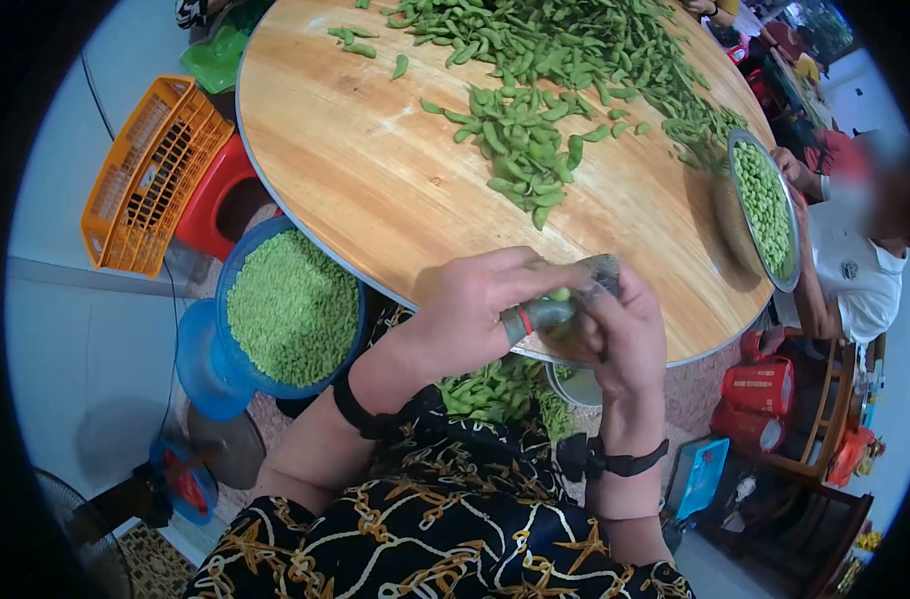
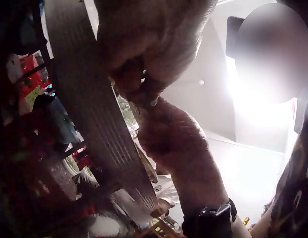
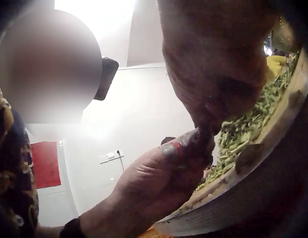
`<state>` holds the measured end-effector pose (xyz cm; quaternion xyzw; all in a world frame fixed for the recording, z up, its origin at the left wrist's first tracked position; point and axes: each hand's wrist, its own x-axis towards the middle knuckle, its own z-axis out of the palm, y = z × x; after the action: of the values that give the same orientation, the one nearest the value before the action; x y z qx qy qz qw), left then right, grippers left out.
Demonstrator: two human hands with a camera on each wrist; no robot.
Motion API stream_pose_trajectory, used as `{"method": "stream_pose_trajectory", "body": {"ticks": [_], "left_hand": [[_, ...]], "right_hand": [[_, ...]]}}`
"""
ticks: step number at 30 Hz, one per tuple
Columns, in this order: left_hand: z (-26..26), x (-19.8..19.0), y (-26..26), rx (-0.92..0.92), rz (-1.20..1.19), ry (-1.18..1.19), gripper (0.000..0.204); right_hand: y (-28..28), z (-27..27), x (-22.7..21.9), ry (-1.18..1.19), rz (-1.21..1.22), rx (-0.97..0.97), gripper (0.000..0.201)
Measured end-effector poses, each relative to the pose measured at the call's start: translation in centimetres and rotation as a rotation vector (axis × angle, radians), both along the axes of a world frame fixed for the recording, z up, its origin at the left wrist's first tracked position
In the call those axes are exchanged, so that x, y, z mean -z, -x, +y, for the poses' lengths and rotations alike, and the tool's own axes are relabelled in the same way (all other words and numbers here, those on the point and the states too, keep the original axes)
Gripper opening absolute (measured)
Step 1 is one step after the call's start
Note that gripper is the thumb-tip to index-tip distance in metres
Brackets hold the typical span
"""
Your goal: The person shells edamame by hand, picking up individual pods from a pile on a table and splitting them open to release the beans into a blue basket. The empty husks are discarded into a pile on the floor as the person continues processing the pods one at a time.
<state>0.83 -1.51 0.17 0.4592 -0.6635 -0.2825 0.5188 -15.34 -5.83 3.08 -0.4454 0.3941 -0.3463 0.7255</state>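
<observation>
Both hands meet over the near edge of the round wooden table (image 1: 375, 190). My left hand (image 1: 465, 304) pinches a green edamame pod (image 1: 560, 296), mostly hidden by the fingers. A grey-green cover (image 1: 549, 314) with a red band wraps the left thumb. My right hand (image 1: 629, 329) grips the same pod from the other side, its fingertips close against the left ones. In the right wrist view the left hand (image 3: 159, 171) and right hand (image 3: 218, 69) touch at the fingertips. The left wrist view is dark, and the pod is hidden there.
Edamame pods (image 1: 520, 140) pile across the table. A metal bowl (image 1: 739, 225) of shelled beans stands at its right edge, by another person (image 1: 849, 260). Lower left are a blue tub (image 1: 230, 329) of shelled beans, a red stool (image 1: 200, 225) and an orange crate (image 1: 105, 215). More pods (image 1: 490, 392) lie below the hands.
</observation>
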Motion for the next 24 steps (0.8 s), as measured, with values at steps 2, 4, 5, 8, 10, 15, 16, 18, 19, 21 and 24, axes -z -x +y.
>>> {"method": "stream_pose_trajectory", "body": {"ticks": [2, 4, 5, 8, 10, 15, 16, 18, 19, 21, 24], "left_hand": [[0.4, -0.1, -0.3, 0.039, 0.014, 0.070, 0.033], [0.6, -0.4, 0.0, 0.035, 0.103, 0.163, 0.027], [0.6, -0.1, 0.2, 0.003, 0.129, 0.206, 0.024], [1.1, 0.0, -0.4, -0.077, 0.071, 0.160, 0.017], [2.1, 1.0, -1.6, -0.163, 0.156, 0.098, 0.017], [6.0, 3.5, -10.2, -0.751, 0.606, 0.044, 0.016], [6.7, 4.9, -12.6, -0.872, 0.575, -0.073, 0.014], [9.1, 9.8, -18.3, -0.907, 0.241, -0.454, 0.013], [10.5, 13.1, -20.8, -0.799, -0.063, -0.700, 0.015], [11.7, 15.7, -21.6, -0.835, -0.362, -0.742, 0.017], [12.1, 16.0, -21.3, -0.935, -0.647, -0.679, 0.021]], "right_hand": [[0.1, 0.4, 0.9, -0.165, -0.158, -0.039, 0.006], [-0.4, 0.8, 2.6, -0.461, -0.695, -0.066, 0.008], [-0.4, 1.1, 3.1, -0.562, -0.741, 0.029, 0.008], [-2.0, 1.5, 1.8, -0.370, -0.439, 0.140, 0.005], [-2.5, 1.9, 1.2, -0.222, -0.280, 0.144, 0.006], [-0.1, 1.7, 1.8, 0.122, -0.022, -0.016, 0.013], [0.1, 1.9, 2.0, 0.240, 0.081, -0.094, 0.012], [0.3, 2.1, 2.0, 0.311, 0.108, -0.137, 0.014], [0.5, 2.0, 1.5, 0.332, 0.139, -0.300, 0.016], [0.8, 1.7, 1.2, 0.365, 0.184, -0.461, 0.021], [0.1, 0.8, 0.2, 0.507, 0.417, -0.185, 0.019]]}}
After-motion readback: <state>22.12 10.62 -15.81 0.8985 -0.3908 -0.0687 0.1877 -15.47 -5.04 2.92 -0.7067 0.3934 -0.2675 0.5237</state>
